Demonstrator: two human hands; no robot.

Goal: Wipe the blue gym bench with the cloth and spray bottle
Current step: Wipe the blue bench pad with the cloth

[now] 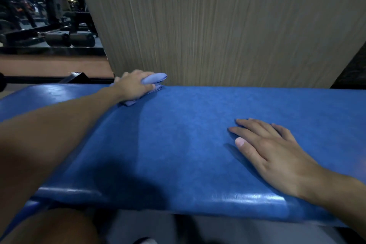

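Blue gym bench mid-clean: the padded top runs across the whole view, its near edge towards the person and its far edge against a wood-grain panel. The left hand grasps a bunched pale-blue cloth, fingers curled round it, and presses it down at the far edge of the bench, towards the left end. The right hand lies released and flat on the pad nearer the right end, between the two long edges, fingers straight, holding nothing, apparently as a brace.

Wiping looks to be under way rather than finished. A glossy sheen shows along the near edge and at the far left corner, but whether that is damp or only lamplight on the vinyl cannot be told, so how much of the surface is done is unclear. The stretch under and beyond the right hand would seem to be left. No spray bottle is in view.

Beyond the far left corner a black frame bar shows, with dark gym machines behind it. The panel stands just behind the far edge and leaves the cloth little room there; the resting right hand covers part of the pad.
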